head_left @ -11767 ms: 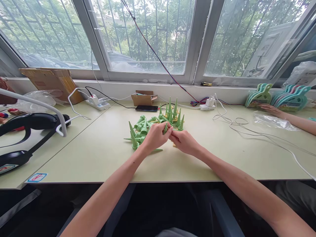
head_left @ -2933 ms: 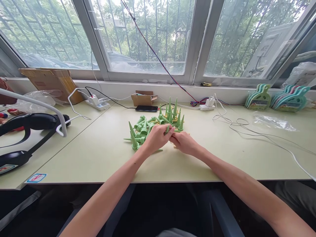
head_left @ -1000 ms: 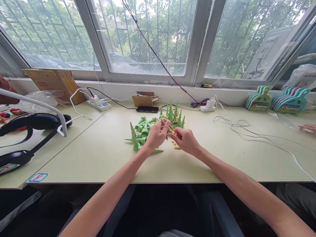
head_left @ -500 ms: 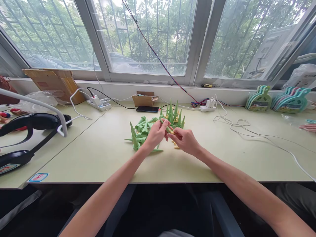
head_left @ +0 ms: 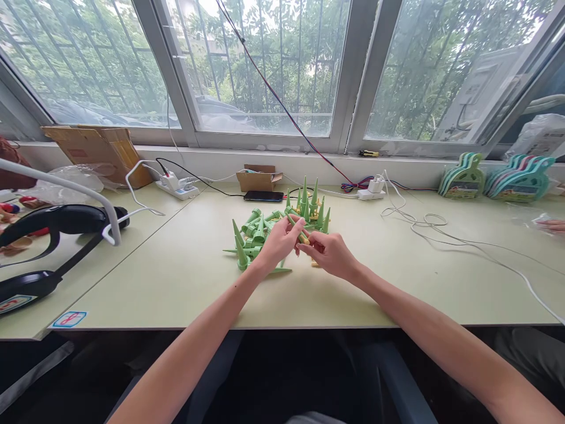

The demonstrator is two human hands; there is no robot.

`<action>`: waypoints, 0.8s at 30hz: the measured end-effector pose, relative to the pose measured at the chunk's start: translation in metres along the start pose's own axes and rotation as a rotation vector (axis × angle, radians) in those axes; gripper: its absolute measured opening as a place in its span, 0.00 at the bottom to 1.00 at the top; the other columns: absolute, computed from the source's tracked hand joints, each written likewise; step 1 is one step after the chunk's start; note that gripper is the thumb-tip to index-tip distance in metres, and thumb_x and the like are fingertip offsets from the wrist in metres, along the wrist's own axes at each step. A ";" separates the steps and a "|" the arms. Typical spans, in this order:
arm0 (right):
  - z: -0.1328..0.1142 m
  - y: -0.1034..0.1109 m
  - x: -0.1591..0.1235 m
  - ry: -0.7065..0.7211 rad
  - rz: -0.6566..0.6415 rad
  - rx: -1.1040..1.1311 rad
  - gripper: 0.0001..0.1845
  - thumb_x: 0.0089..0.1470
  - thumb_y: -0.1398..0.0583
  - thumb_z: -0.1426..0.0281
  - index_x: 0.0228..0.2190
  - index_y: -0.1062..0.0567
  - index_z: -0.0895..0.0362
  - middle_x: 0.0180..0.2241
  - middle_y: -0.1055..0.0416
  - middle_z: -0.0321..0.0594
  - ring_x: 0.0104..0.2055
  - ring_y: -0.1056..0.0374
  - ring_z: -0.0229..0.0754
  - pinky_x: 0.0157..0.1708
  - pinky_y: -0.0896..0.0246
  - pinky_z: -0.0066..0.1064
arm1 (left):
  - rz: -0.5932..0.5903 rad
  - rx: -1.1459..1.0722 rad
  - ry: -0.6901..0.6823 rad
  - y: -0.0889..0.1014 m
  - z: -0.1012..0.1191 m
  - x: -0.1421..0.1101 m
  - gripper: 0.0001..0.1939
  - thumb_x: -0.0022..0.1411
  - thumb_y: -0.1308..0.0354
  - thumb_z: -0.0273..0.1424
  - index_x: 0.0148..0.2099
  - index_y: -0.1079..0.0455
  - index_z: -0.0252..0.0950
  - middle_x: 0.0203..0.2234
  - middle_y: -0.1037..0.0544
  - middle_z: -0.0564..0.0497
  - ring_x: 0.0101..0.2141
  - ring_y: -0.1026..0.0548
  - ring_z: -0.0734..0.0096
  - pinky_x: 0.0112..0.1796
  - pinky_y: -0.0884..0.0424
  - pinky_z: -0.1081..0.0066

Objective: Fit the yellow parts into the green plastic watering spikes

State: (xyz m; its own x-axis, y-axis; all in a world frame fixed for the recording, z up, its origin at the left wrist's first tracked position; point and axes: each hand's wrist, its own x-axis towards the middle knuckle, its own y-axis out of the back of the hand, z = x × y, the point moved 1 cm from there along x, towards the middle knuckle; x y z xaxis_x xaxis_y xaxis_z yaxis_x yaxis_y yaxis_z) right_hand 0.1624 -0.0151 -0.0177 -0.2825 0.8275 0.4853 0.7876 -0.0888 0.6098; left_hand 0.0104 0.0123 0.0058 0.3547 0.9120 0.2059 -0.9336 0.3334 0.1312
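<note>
Above the middle of the table, my left hand (head_left: 281,238) is closed around a green watering spike (head_left: 303,237), which it holds at a slant. My right hand (head_left: 332,252) pinches at the small yellow valve on the spike's near end; its fingertips partly cover that part. Left of and behind my left hand lies a loose pile of green spikes (head_left: 242,256). Beyond both hands several spikes with yellow valves (head_left: 315,197) stand with their tips up. A few small yellow pieces (head_left: 314,264) lie beneath my right hand, mostly hidden by it.
A black phone (head_left: 263,196) lies before a small cardboard box (head_left: 259,178). Power strips (head_left: 180,189) and white cables (head_left: 426,221) run along the back and right. A black headset (head_left: 62,221) is at left, hanger-like plastic stacks (head_left: 462,176) at right. Another person's hand (head_left: 551,225) shows at the right edge.
My hands have drawn slightly closer together around the spike, and its yellow end has tipped a little lower. The other person's hand at the right edge has shifted.
</note>
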 end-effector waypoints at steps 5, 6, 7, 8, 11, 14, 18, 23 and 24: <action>-0.001 0.000 0.000 0.024 0.000 0.004 0.23 0.58 0.45 0.54 0.20 0.38 0.57 0.16 0.42 0.30 0.18 0.51 0.30 0.22 0.53 0.25 | -0.010 0.028 -0.005 0.000 0.001 -0.001 0.17 0.62 0.46 0.45 0.39 0.39 0.36 0.28 0.25 0.51 0.20 0.30 0.78 0.19 0.30 0.75; -0.001 0.000 0.000 0.023 0.000 0.001 0.23 0.59 0.45 0.54 0.20 0.38 0.57 0.16 0.42 0.30 0.18 0.51 0.30 0.22 0.53 0.25 | -0.010 0.036 -0.006 0.000 0.001 -0.001 0.17 0.62 0.46 0.45 0.39 0.39 0.36 0.27 0.26 0.51 0.20 0.29 0.77 0.19 0.30 0.75; -0.001 0.000 0.000 0.022 -0.001 -0.003 0.24 0.59 0.45 0.54 0.20 0.38 0.57 0.16 0.42 0.30 0.18 0.52 0.30 0.22 0.53 0.25 | -0.007 0.046 -0.008 0.000 0.001 -0.001 0.16 0.61 0.45 0.44 0.39 0.38 0.36 0.27 0.26 0.51 0.20 0.29 0.77 0.19 0.30 0.75; -0.001 -0.001 -0.001 0.021 0.000 -0.010 0.24 0.59 0.46 0.54 0.20 0.38 0.57 0.16 0.42 0.30 0.19 0.52 0.30 0.21 0.53 0.25 | -0.002 0.056 -0.011 0.000 0.002 -0.001 0.16 0.61 0.44 0.43 0.40 0.38 0.36 0.27 0.26 0.51 0.21 0.29 0.76 0.19 0.30 0.75; 0.000 -0.001 0.000 0.023 0.009 -0.042 0.23 0.60 0.47 0.55 0.20 0.39 0.57 0.16 0.44 0.30 0.19 0.53 0.30 0.22 0.54 0.25 | 0.018 0.083 -0.018 0.000 0.001 -0.002 0.14 0.59 0.42 0.41 0.39 0.37 0.36 0.25 0.28 0.52 0.21 0.30 0.77 0.18 0.31 0.75; 0.001 -0.001 0.000 0.022 0.024 -0.078 0.22 0.60 0.47 0.57 0.20 0.41 0.56 0.16 0.45 0.30 0.20 0.55 0.31 0.22 0.56 0.25 | 0.047 0.110 -0.034 0.001 0.000 -0.002 0.12 0.59 0.42 0.39 0.36 0.37 0.36 0.25 0.29 0.53 0.21 0.30 0.77 0.18 0.32 0.76; 0.001 -0.001 0.000 0.021 0.032 -0.106 0.23 0.60 0.47 0.58 0.19 0.43 0.56 0.16 0.45 0.31 0.20 0.55 0.32 0.21 0.57 0.26 | 0.081 0.179 -0.087 0.002 -0.004 -0.001 0.11 0.59 0.44 0.39 0.35 0.36 0.36 0.26 0.29 0.52 0.21 0.30 0.77 0.17 0.35 0.76; 0.003 -0.003 0.000 0.012 0.009 -0.139 0.22 0.59 0.47 0.59 0.18 0.43 0.56 0.16 0.47 0.30 0.20 0.56 0.31 0.22 0.57 0.25 | 0.122 0.359 -0.187 0.002 -0.007 -0.001 0.10 0.61 0.47 0.38 0.35 0.36 0.37 0.24 0.29 0.53 0.21 0.32 0.77 0.20 0.37 0.76; 0.003 -0.003 0.000 0.009 0.005 -0.140 0.22 0.59 0.47 0.60 0.18 0.44 0.56 0.16 0.47 0.30 0.20 0.56 0.31 0.22 0.56 0.25 | 0.128 0.389 -0.203 0.002 -0.006 -0.002 0.10 0.62 0.48 0.38 0.35 0.36 0.37 0.24 0.29 0.54 0.21 0.33 0.77 0.21 0.37 0.76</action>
State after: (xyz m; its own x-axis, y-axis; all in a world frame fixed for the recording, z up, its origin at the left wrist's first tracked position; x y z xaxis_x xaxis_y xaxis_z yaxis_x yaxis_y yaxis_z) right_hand 0.1621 -0.0132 -0.0214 -0.2835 0.8221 0.4938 0.7049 -0.1704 0.6885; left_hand 0.0079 0.0128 -0.0004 0.2771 0.8617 0.4251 -0.8958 0.0717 0.4386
